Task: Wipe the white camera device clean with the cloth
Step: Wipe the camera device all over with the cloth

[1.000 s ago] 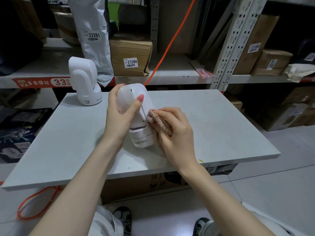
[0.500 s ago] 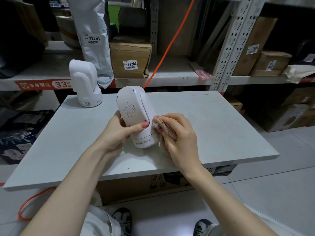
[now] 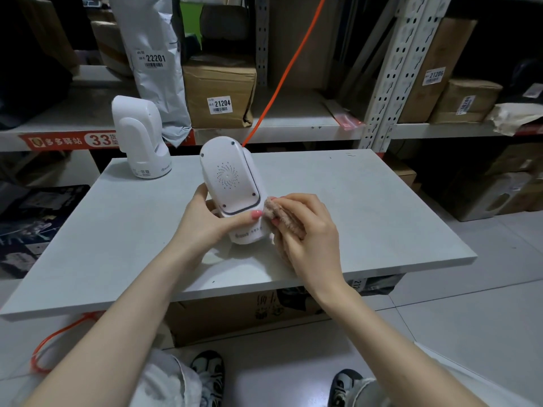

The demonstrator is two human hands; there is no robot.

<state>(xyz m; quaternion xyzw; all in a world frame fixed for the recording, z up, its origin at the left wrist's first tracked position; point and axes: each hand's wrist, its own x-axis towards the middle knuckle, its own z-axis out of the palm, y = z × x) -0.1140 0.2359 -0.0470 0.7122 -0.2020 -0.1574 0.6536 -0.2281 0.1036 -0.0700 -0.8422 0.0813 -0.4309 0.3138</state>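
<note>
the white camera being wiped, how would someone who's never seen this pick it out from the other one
Start at the grey table before the shelves. At its middle, the left hand grips the white camera device, and the right hand presses a tan cloth to its side. Unlike the untouched second white camera at the far left corner, it shows a dotted speaker grille.

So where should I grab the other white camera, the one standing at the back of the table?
Probably round the narrower upright body of the second camera, above its wider round base, coming from the front right side. It stands upright near the table back left corner with shelving close behind, so fingers fit best from the open tabletop.
</note>
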